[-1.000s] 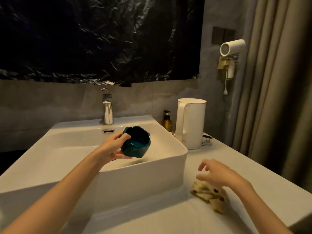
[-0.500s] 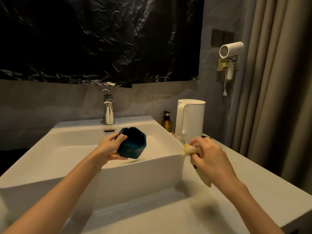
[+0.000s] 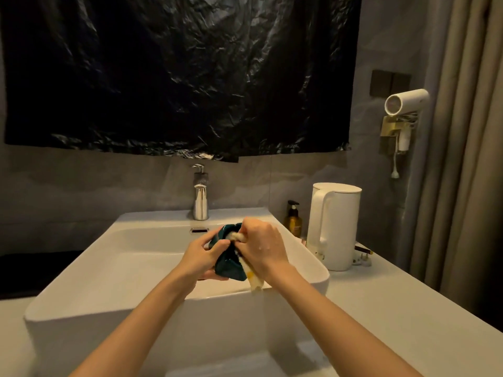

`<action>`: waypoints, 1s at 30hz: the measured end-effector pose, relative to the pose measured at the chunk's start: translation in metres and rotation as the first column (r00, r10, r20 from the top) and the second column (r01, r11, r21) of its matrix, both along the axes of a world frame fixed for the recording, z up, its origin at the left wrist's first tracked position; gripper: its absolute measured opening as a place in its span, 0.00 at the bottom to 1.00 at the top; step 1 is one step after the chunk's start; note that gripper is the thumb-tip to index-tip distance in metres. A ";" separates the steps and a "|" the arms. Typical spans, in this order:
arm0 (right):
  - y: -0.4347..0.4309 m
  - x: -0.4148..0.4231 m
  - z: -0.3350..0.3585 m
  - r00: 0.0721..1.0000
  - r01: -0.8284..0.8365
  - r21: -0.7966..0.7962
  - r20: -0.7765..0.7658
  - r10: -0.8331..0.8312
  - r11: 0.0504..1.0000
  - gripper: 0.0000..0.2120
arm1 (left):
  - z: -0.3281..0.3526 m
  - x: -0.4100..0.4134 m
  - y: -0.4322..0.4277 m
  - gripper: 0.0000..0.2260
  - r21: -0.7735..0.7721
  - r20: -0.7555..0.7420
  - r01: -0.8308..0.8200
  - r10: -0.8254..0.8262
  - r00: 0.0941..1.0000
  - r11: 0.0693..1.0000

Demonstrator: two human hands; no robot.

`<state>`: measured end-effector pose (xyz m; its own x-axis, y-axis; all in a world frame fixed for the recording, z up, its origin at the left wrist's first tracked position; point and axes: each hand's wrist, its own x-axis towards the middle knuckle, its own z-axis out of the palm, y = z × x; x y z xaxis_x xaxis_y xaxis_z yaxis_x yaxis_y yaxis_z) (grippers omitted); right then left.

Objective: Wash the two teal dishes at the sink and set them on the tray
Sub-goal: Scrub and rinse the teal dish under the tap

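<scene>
From the head camera, both bare forearms reach out over the white sink (image 3: 109, 295) and meet above its basin, a little right of centre. The left hand (image 3: 202, 254) grips a teal dish (image 3: 228, 265), thumb curled over the dish's upper edge and fingers wrapped beneath it, so the dish is held tilted in the air above the basin, clear of the sink floor. The right hand (image 3: 262, 247) has its fingers bunched around a pale patterned cloth (image 3: 253, 276) and presses it against the dish's right side; a loose end of the cloth hangs below the wrist. At the far edge of the sink stands a chrome faucet (image 3: 201, 198). On the counter (image 3: 408, 308) to the right stand an amber pump bottle (image 3: 293, 220) and, just beside it, a white kettle (image 3: 333, 224). A hair dryer (image 3: 405, 102) is mounted on the right wall, and a black plastic sheet (image 3: 177, 77) covers the far wall.
</scene>
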<state>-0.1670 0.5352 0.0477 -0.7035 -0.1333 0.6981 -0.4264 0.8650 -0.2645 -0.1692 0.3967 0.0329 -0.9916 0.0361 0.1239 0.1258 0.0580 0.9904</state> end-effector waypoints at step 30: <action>0.012 0.001 0.015 0.820 -0.432 0.247 0.508 0.263 0.867 0.18 | 0.003 -0.002 -0.010 0.18 0.119 0.007 -0.047 0.047 0.999 0.992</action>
<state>-0.1665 0.5476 0.0632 -0.7815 -0.5958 0.1851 -0.6238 0.7497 -0.2210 -0.1709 0.3867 0.0361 -0.9924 -0.0252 0.1203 0.1215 -0.0543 0.9911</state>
